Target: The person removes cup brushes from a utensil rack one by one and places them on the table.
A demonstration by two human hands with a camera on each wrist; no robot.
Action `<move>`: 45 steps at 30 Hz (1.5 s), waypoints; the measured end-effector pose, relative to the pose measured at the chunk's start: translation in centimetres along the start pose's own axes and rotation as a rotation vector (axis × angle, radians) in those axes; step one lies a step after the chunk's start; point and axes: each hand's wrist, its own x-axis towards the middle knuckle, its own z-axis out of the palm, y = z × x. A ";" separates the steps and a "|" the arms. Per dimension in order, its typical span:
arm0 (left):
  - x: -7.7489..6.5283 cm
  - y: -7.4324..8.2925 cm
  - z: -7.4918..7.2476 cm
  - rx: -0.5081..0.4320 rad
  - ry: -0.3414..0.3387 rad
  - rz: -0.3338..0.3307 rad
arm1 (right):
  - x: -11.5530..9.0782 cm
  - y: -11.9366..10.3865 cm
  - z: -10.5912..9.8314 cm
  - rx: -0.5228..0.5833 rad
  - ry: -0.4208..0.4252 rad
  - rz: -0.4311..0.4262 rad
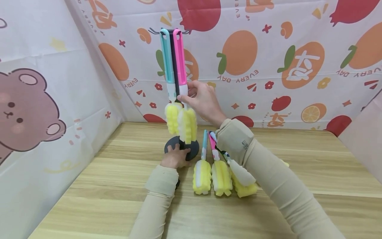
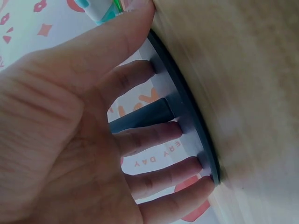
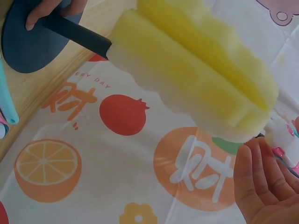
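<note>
A dark stand with hooks rises from a round base (image 1: pixel 193 150) on the table. My left hand (image 1: pixel 175 157) presses that base down, fingers spread and fairly straight, their tips on the disc (image 2: pixel 180 107). From the hooks hang a teal-handled sponge brush (image 1: pixel 168 63) and a pink-handled sponge brush (image 1: pixel 180 59), both heads downward. Around the white neck of the pink one, my right hand (image 1: pixel 204 99) pinches with thumb and fingers. Close up in the right wrist view, a yellow and white sponge head (image 3: pixel 196 74) covers part of the pole.
Several sponge brushes lie right of the base: a teal-handled one (image 1: pixel 202 176), a pink-handled one (image 1: pixel 221 177) and others partly under my right forearm. Behind the wooden table (image 1: pixel 119 186) hangs a fruit-print cloth (image 1: pixel 238 20); a bear-print cloth (image 1: pixel 74 99) is at left.
</note>
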 end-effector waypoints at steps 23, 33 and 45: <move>0.3 0.6 0.3 0.030 -0.022 0.027 | 0.1 1.4 0.6 -0.218 0.071 -0.042; 0.1 0.2 -0.2 0.030 -0.037 0.004 | 0.3 0.9 1.5 -0.250 0.078 -0.031; 0.2 0.2 0.1 0.041 -0.034 0.004 | 0.3 1.2 1.3 -0.268 0.060 -0.073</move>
